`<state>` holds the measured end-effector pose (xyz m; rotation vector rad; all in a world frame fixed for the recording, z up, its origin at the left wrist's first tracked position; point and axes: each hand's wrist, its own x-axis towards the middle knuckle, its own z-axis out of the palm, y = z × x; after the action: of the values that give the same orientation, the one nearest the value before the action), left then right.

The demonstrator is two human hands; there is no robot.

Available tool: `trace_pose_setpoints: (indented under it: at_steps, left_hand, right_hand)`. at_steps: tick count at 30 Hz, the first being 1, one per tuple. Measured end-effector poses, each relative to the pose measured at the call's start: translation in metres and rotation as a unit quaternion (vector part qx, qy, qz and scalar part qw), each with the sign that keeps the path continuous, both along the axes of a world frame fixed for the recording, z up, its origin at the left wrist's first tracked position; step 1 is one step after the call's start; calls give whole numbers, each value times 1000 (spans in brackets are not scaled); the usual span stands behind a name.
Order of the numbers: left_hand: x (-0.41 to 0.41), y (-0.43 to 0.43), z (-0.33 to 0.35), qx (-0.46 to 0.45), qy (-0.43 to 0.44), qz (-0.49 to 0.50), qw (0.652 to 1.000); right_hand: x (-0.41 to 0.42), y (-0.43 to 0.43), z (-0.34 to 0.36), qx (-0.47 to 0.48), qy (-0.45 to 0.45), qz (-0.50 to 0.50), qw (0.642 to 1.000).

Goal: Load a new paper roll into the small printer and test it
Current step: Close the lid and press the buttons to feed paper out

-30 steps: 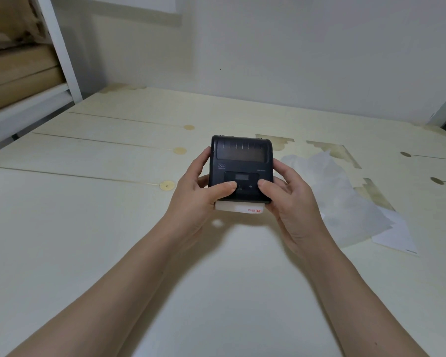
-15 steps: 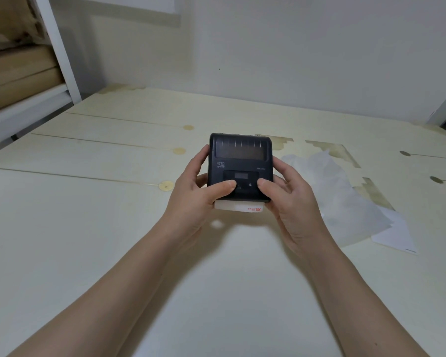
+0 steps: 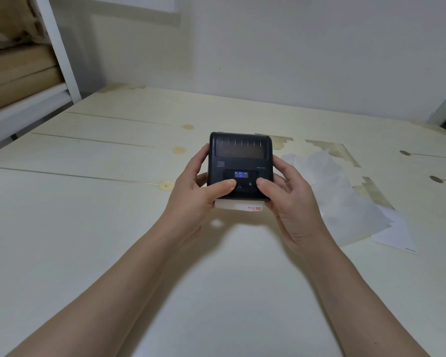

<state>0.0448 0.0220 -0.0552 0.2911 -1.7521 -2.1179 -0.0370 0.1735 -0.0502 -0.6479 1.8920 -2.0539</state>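
A small black printer [image 3: 240,155] is held above the pale table [image 3: 88,228], its lid down. My left hand [image 3: 191,199] grips its left side, thumb pressed on the left button below the screen. My right hand [image 3: 294,202] grips the right side, thumb resting by the right button. The little screen [image 3: 240,174] glows with blue icons. A short white strip of label paper [image 3: 238,206] with red print sticks out of the printer's near edge.
Crumpled translucent wrapping [image 3: 332,191] and a white paper sheet [image 3: 394,235] lie on the table to the right. A white shelf frame [image 3: 59,52] with brown boxes [image 3: 16,73] stands at the far left. A wall closes the table's far side.
The printer's screen, dark before, now shows blue icons. Both hands and the printer have stayed almost in place.
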Motion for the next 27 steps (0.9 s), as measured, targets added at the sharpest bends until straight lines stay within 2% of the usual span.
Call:
trace_pose_setpoints:
  at_steps: [8, 27]
  left_hand:
    - [-1, 3, 2, 22, 14, -3, 1000]
    - [2, 5, 5, -15, 17, 8, 1000]
  right_hand:
    - [-1, 1, -4, -1, -1, -3, 1000]
    - [-2, 1, -3, 0, 16, -3, 1000]
